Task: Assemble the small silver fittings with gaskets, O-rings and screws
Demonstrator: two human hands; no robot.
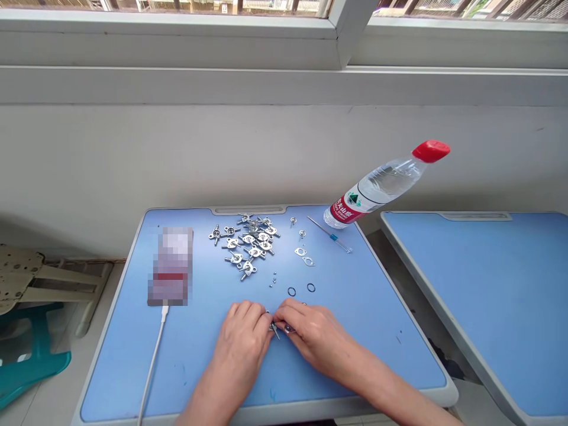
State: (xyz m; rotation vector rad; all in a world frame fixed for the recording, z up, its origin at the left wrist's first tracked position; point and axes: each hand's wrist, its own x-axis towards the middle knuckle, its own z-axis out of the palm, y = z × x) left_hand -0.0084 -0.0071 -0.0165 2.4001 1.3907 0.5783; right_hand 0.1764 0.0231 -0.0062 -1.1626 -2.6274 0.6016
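Close together near the front of the blue desk, my left hand (244, 337) and my right hand (313, 331) have their fingers closed around a small metal fitting (275, 330). Its thin pin sticks out toward me; the fingertips hide most of the rest. Just beyond my right hand lie two black rubber rings (291, 291). Several tiny metal bits (274, 279) are scattered ahead of the fingers. Farther back are two flat oval metal plates (304, 256), two small metal stem pieces (302, 234) and a pile of silver fittings with side stubs (248, 239).
A screwdriver with a clear handle (339, 242) lies at the back right beside a red-capped water bottle (377, 188). On the left, a blurred-out phone-like slab (171, 266) has a white cable (153, 361) running off the front edge. Another blue desk (497, 284) stands to the right.
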